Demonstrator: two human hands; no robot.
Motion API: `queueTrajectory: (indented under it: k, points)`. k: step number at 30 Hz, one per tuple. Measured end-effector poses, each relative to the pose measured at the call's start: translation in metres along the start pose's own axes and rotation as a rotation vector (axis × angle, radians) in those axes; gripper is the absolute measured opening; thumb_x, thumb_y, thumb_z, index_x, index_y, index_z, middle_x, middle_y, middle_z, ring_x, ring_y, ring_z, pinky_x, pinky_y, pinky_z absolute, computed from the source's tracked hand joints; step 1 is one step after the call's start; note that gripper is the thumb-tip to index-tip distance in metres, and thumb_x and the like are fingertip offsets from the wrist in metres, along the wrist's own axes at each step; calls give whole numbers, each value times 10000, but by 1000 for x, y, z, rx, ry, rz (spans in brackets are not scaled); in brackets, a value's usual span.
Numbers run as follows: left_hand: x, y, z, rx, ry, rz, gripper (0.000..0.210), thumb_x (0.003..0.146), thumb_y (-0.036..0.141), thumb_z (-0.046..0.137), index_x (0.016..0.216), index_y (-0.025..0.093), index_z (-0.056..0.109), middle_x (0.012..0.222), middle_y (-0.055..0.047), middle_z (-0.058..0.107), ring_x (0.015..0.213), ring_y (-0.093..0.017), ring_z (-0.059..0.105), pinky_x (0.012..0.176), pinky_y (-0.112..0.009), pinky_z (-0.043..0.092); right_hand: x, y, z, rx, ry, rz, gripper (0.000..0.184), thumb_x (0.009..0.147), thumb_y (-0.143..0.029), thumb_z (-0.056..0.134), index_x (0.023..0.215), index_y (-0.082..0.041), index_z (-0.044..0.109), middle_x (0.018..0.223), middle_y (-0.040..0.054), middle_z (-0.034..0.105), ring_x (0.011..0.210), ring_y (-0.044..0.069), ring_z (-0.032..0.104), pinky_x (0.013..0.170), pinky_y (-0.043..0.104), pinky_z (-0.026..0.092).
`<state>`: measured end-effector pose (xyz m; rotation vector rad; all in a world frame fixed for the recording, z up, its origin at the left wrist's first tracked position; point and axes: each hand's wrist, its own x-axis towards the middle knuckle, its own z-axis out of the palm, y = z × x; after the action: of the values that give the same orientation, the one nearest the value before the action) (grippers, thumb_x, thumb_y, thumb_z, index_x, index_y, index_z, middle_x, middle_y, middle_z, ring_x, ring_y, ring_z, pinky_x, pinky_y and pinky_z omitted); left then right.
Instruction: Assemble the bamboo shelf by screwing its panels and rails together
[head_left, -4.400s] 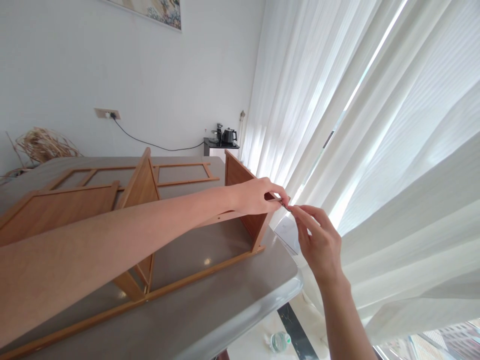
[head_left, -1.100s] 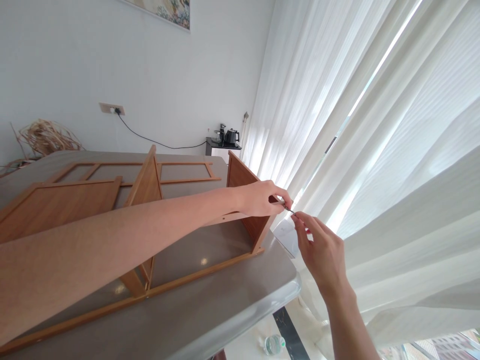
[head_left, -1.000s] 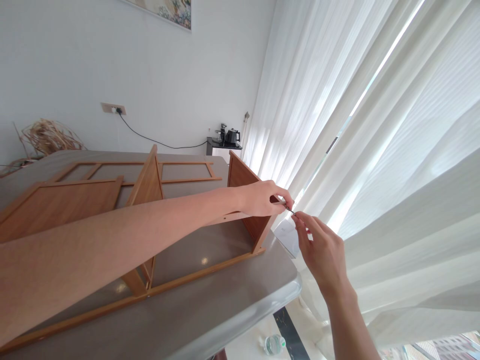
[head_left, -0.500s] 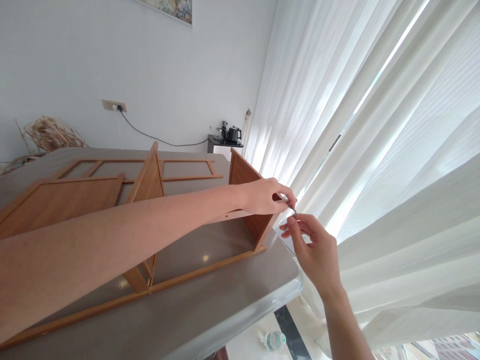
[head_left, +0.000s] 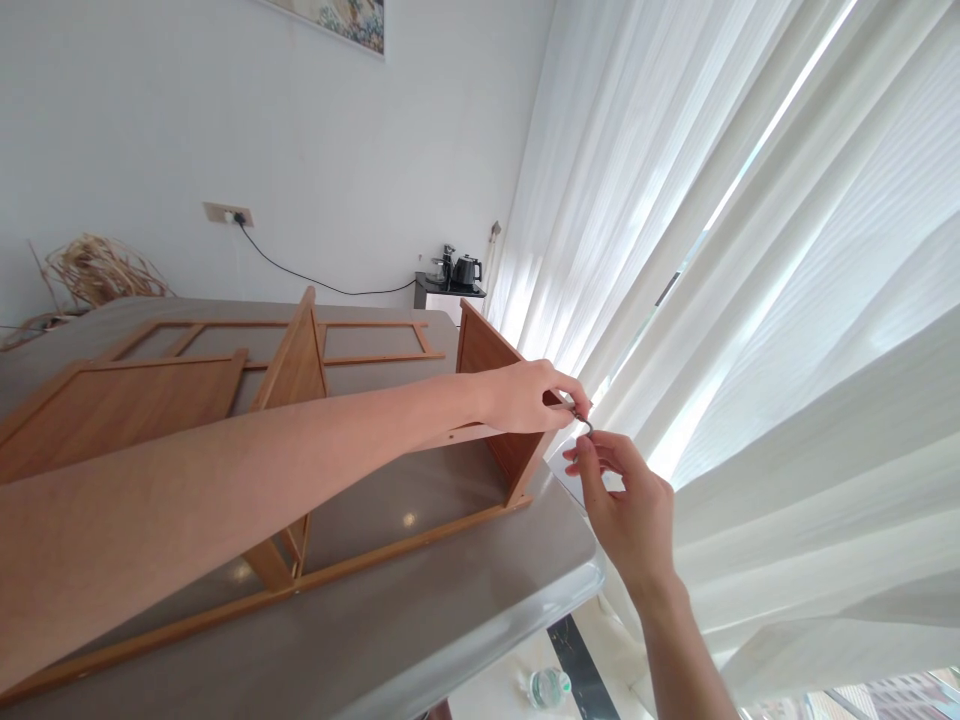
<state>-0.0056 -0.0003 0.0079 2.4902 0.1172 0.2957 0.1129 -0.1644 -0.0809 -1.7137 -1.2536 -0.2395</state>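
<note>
A thin, dark, bent hex key (head_left: 589, 428) is between my hands at the outer right side of a wooden shelf unit (head_left: 480, 350). My right hand (head_left: 628, 500) pinches its lower part between thumb and fingers. Reaching across the frame, my left hand (head_left: 529, 393) closes its thumb and index finger around the upper end of the key, by the outer face of the upright end panel (head_left: 517, 465). Whether a bolt sits under those fingertips is hidden. A wooden rail (head_left: 454, 436) with a small hole runs beneath my left wrist to that panel.
The shelf unit's frame lies on a grey-covered table (head_left: 450, 590), with a middle panel (head_left: 296, 360) standing up. White curtains (head_left: 750, 400) hang close on the right. Behind are a black kettle (head_left: 466, 270) and a cord (head_left: 322, 287). A plastic bottle (head_left: 547, 688) stands on the floor below.
Both hands stay nearly where they were at the panel's outer side. The hex key and my right hand have shifted only very slightly; the grips look the same.
</note>
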Motion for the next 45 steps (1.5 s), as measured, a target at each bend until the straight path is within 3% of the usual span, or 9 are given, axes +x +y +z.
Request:
queueTrajectory:
  k: [18, 26, 31, 36, 42, 45]
  points:
    - [2, 0, 4, 19, 45, 1, 228, 848, 273, 577, 1021, 259, 726, 821, -6, 595, 713, -134, 520, 728, -257, 432, 7, 19, -6, -258, 40, -238, 141, 997, -360, 542, 988, -251, 631, 777, -48, 687, 603, 73, 582, 532, 156, 431]
    - [3, -3, 2, 15, 19, 13, 259, 857, 302, 565, 1065, 271, 717, 835, -7, 586, 711, -133, 517, 717, -259, 428, 8, 17, -15, -585, 90, -461, 103, 997, -221, 528, 1023, -240, 625, 771, -44, 668, 542, 90, 421, 549, 237, 316]
    - [0, -1, 0, 29, 12, 7, 268, 867, 316, 550, 1079, 280, 710, 841, -9, 582, 731, -141, 523, 725, -264, 426, 10, 18, -17, -548, 31, -391, 153, 1004, -191, 493, 1080, -239, 617, 847, -29, 678, 562, 85, 451, 541, 231, 308]
    - [-2, 4, -2, 17, -2, 0, 273, 868, 298, 551, 1090, 263, 706, 857, -14, 588, 737, -143, 527, 730, -264, 429, 9, 18, -16, -575, 55, -390, 164, 1016, -227, 477, 1080, -256, 625, 892, -17, 711, 557, 93, 475, 544, 235, 325]
    - [-1, 3, -1, 19, 4, -6, 275, 854, 292, 555, 1078, 265, 713, 857, -14, 593, 738, -145, 522, 725, -263, 432, 5, 4, -11, -107, -107, -60, 203, 1001, -440, 507, 973, -261, 599, 812, -43, 722, 596, 92, 632, 530, 176, 457]
    - [-1, 3, -1, 31, 4, -9, 288, 856, 301, 551, 1096, 274, 708, 861, -16, 590, 776, -156, 533, 734, -266, 433, 4, -2, -9, 5, -124, 15, 221, 982, -473, 525, 965, -260, 586, 810, -41, 724, 602, 98, 651, 511, 175, 481]
